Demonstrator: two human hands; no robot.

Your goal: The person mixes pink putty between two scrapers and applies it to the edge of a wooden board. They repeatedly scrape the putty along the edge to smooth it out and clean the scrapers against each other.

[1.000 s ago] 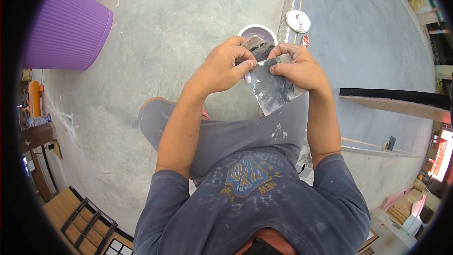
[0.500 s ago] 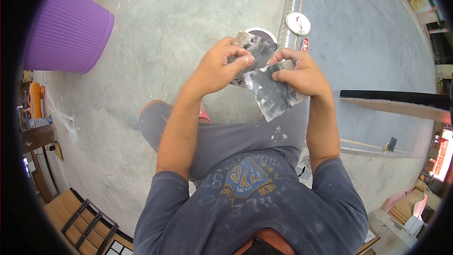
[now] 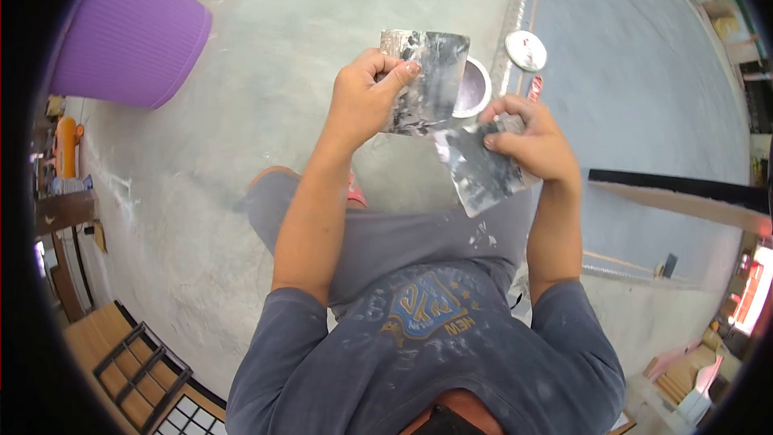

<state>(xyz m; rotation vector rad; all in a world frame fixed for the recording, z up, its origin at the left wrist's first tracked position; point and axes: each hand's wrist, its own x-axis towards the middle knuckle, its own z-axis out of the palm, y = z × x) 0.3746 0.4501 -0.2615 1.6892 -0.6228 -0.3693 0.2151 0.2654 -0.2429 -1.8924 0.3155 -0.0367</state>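
My left hand [image 3: 365, 97] is closed on a flat metal putty scraper [image 3: 439, 72], thumb on its near face. Grey and white smears cover the wide blade, which is held upright above the floor. A second, smeared putty scraper [image 3: 475, 173] is pinched in my right hand [image 3: 535, 138], tilted low over my thigh. The two blades are apart. Partly hidden behind the left scraper is a round white tub [image 3: 486, 84] with a pale purple inside. Its contents cannot be made out.
A round white lid [image 3: 527, 50] and a small red-and-white packet or tube [image 3: 535, 89] lie to the right of the tub. A large purple ribbed bin [image 3: 133, 32] stands at left. On the right, a dark-edged board [image 3: 676, 193] juts in over the grey panel [image 3: 628, 97].
My left hand has turned its scraper flatter to view and moved it away from the right one. The right scraper has shifted slightly right and down. The view has shifted a little.
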